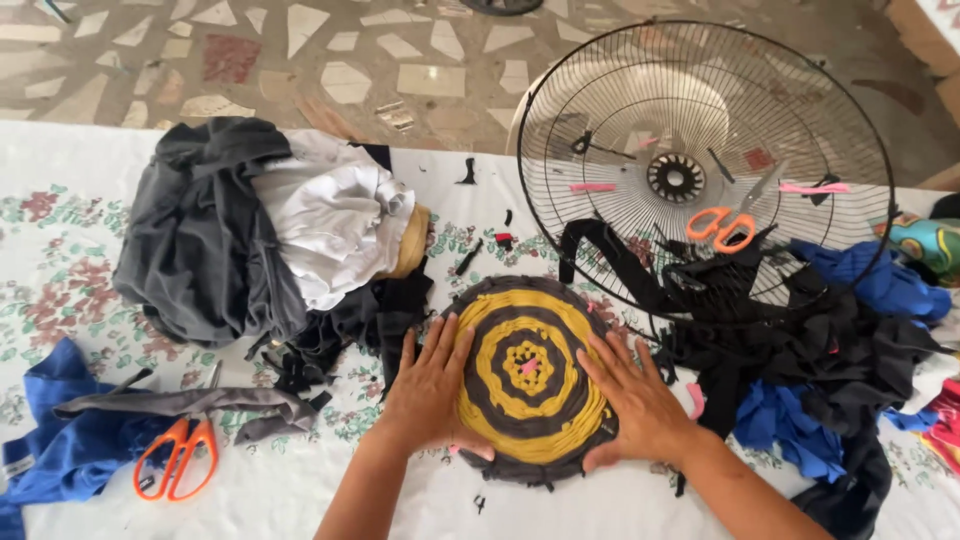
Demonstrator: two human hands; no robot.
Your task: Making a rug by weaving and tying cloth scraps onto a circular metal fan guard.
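Left hand (428, 390) & right hand (640, 405) pressed flat, fingers spread, holding nothing, on edges of round yellow/grey woven mat (528, 375). Mat mid-table on floral cloth (60, 270), betw. grey clothes pile (215, 235) & wire fan guard (700, 150). Orange scissors (178, 458) off to left.

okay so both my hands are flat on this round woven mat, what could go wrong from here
1. The left hand and right hand press the round yellow and grey mat at its edges; the outer strips may loosen or buckle.
2. Black fabric strips lie heaped against the mat's right side and could snag in it.
3. Orange scissors lie near the left forearm; a careless sweep might catch the blades.
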